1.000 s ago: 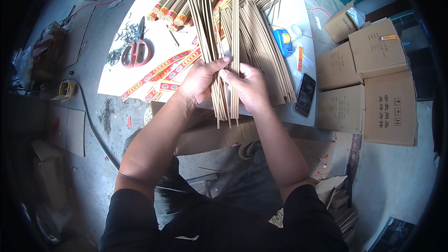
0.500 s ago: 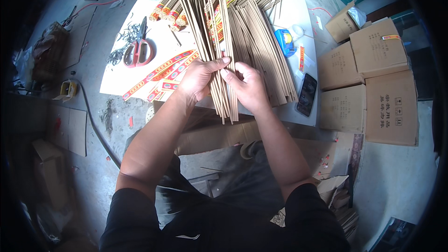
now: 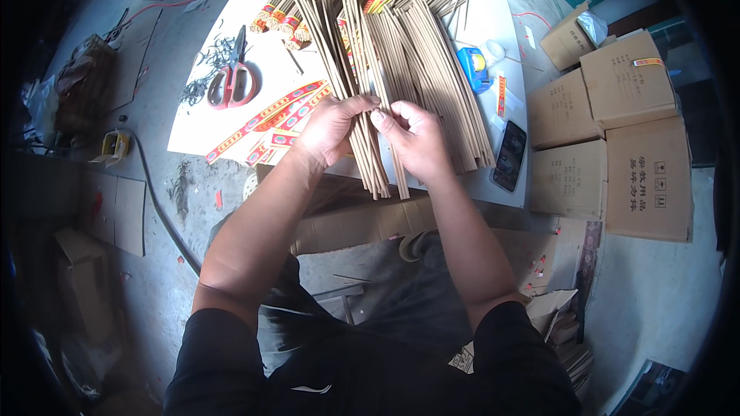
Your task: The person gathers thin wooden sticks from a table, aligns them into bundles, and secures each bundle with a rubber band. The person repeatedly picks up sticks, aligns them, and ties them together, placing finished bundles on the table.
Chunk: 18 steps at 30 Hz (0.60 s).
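Note:
My left hand (image 3: pixel 331 129) is closed round a sheaf of thin brown incense sticks (image 3: pixel 365 156), held above the table's near edge. Their upper ends fan apart away from me. Beside it, my right hand (image 3: pixel 418 139) pinches a few sticks (image 3: pixel 398 167) at the sheaf's right side, thumb and fingertips close to my left thumb. A wide pile of loose sticks (image 3: pixel 461 96) lies just right of and beyond my right hand. Left of my left hand lie red and yellow printed paper strips (image 3: pixel 266 120).
Scissors with red handles (image 3: pixel 232 85) lie on the white table (image 3: pixel 185 127), near dark loose bands (image 3: pixel 208 69). Wrapped stick bundles (image 3: pixel 289 11) are stacked at the far side. A blue plastic device (image 3: pixel 473 69) and a phone (image 3: pixel 509 156) sit rightward. Cardboard boxes (image 3: pixel 646 177) stand at right.
The few sticks in my right hand have tilted, their lower ends swinging right and parting from the sheaf in my left hand. Both hands stay in nearly the same place.

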Each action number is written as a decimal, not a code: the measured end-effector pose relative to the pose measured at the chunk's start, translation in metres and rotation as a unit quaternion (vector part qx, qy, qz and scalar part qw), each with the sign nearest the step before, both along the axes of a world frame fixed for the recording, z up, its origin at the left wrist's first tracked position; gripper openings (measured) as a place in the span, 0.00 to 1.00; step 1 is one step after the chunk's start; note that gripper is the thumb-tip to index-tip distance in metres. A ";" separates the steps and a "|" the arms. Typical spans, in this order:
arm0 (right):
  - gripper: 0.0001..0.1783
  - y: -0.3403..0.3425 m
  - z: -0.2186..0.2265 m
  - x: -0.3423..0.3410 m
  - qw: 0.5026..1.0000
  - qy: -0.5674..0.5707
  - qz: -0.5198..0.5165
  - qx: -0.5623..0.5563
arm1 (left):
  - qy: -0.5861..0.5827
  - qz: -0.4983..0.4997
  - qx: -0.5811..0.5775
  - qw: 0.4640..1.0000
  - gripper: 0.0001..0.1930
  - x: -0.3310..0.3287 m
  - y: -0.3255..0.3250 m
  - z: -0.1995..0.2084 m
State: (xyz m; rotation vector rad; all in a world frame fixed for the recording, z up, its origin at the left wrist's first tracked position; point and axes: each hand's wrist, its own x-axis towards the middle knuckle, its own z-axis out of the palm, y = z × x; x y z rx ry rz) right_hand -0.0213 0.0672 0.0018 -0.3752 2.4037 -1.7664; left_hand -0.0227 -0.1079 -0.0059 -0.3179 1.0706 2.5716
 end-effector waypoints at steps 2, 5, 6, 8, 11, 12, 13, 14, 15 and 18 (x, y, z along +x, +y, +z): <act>0.13 0.000 -0.002 0.000 0.999 0.033 -0.003 0.020 | 0.027 0.014 0.002 1.000 0.12 0.002 0.007 0.005; 0.15 -0.003 -0.004 0.001 0.999 0.041 -0.003 0.019 | 0.034 0.021 0.006 0.999 0.12 0.003 0.005 0.000; 0.16 -0.001 -0.004 -0.001 0.999 0.039 -0.004 0.025 | 0.027 0.022 0.003 0.999 0.12 0.003 0.006 0.000; 0.16 0.001 -0.004 -0.001 0.999 0.038 -0.014 0.029 | 0.012 0.024 -0.003 1.000 0.12 0.003 0.007 0.000; 0.18 0.002 -0.006 -0.001 0.998 0.041 -0.037 0.034 | 0.004 0.040 -0.002 0.999 0.12 0.001 0.007 -0.004; 0.20 0.003 -0.006 -0.003 0.997 0.039 -0.043 0.044 | -0.004 0.031 0.004 1.000 0.12 0.000 0.006 -0.005; 0.23 0.003 -0.006 -0.004 0.997 0.038 -0.050 0.054 | 0.000 0.029 0.009 1.000 0.12 0.000 0.006 -0.005; 0.25 0.004 -0.005 -0.003 0.996 0.050 -0.042 0.056 | 0.004 0.027 0.014 1.000 0.12 0.000 0.006 -0.006; 0.25 0.004 -0.007 -0.003 0.995 0.057 -0.034 0.069 | 0.008 0.025 0.019 0.999 0.12 -0.001 0.006 -0.006; 0.26 0.003 -0.008 -0.002 0.993 0.075 -0.015 0.089 | -0.006 0.003 0.020 1.000 0.11 0.002 0.006 -0.008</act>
